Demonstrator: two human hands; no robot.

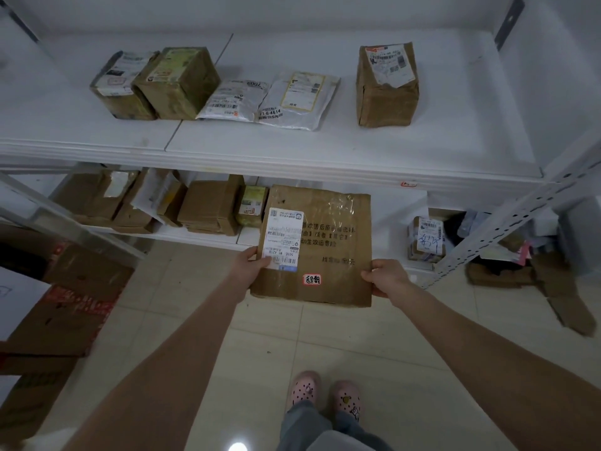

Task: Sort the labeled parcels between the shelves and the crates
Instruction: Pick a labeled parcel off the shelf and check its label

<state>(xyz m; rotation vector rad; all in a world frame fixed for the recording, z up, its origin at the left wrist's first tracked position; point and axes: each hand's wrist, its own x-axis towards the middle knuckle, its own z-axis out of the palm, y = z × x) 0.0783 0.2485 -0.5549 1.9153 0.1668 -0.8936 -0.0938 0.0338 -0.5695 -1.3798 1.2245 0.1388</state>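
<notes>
A flat brown cardboard parcel (325, 245) with a white shipping label and a small red-edged sticker is held out in front of the lower shelf (201, 237). My left hand (252, 265) grips its left edge, thumb on the label. My right hand (385, 276) grips its right lower corner. The upper shelf (292, 151) carries two taped boxes (156, 86) at the left, two white poly mailers (270, 99) in the middle and a taller brown box (387, 84) at the right.
The lower shelf holds several brown boxes (208, 206) at the left and a small labeled parcel (427, 239) at the right. Cardboard boxes (65, 314) stand on the floor at the left. Flattened cardboard (559, 294) lies past the perforated shelf post (507, 232). My feet are on beige tiles.
</notes>
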